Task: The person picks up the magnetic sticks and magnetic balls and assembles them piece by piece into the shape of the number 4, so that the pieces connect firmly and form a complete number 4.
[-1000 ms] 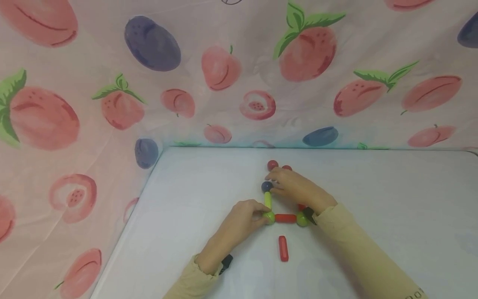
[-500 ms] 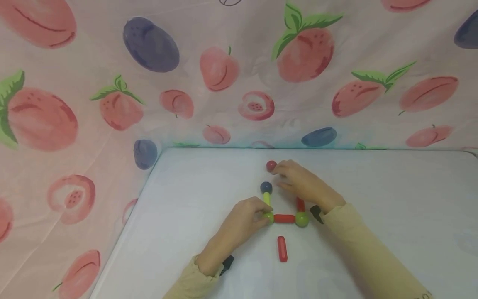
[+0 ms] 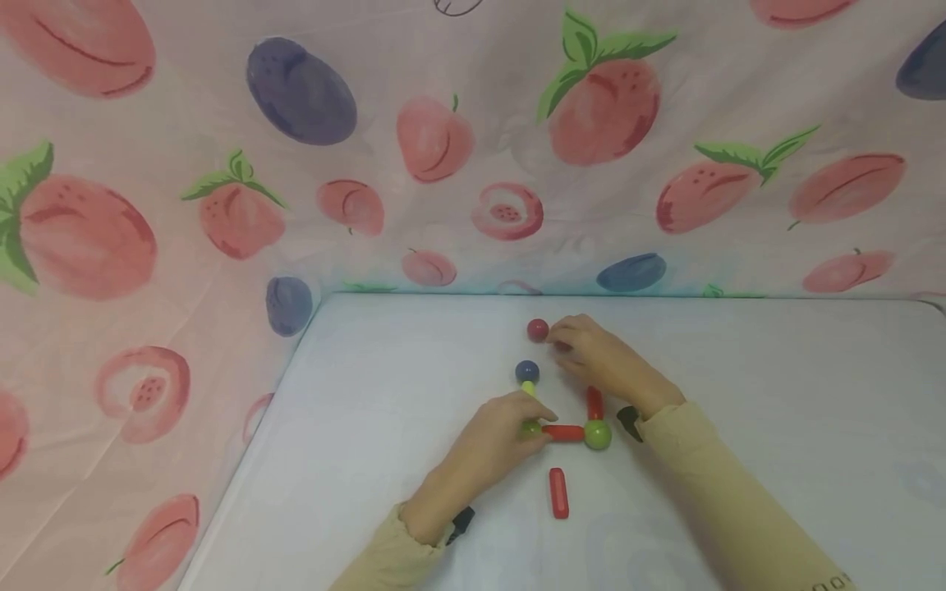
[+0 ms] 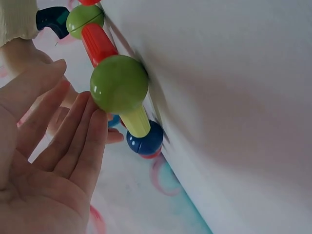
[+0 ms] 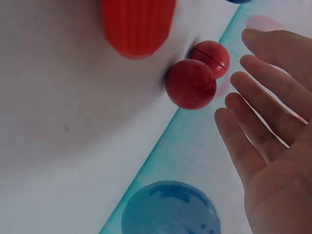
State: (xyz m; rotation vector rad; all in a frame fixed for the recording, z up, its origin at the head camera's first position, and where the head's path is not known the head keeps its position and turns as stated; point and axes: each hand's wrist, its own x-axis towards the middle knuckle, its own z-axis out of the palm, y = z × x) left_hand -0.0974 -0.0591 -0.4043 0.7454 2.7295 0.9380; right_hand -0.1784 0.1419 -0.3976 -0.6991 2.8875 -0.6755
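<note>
In the head view my left hand [image 3: 484,443] is beside a green ball [image 3: 530,429]. The left wrist view shows its fingers straight, fingertips right at that green ball [image 4: 119,84]; whether they touch is hard to tell. A yellow-green rod [image 3: 528,388] joins this ball to a blue ball [image 3: 527,372]; a red rod [image 3: 564,433] links it to another green ball [image 3: 597,434]. From there a second red rod [image 3: 594,403] extends away. My right hand [image 3: 606,365] hovers with loose fingers near two red balls; the right wrist view shows the nearer ball [image 5: 191,84] and farther ball [image 5: 210,57].
A loose red rod [image 3: 558,493] lies on the white table [image 3: 776,427], nearer to me than the joined pieces. A fruit-patterned cloth [image 3: 473,148] hangs behind and to the left of the table.
My right hand has moved away from the blue ball toward the red balls at the back. My left hand has shifted slightly right, its fingers loosening around the green ball.
</note>
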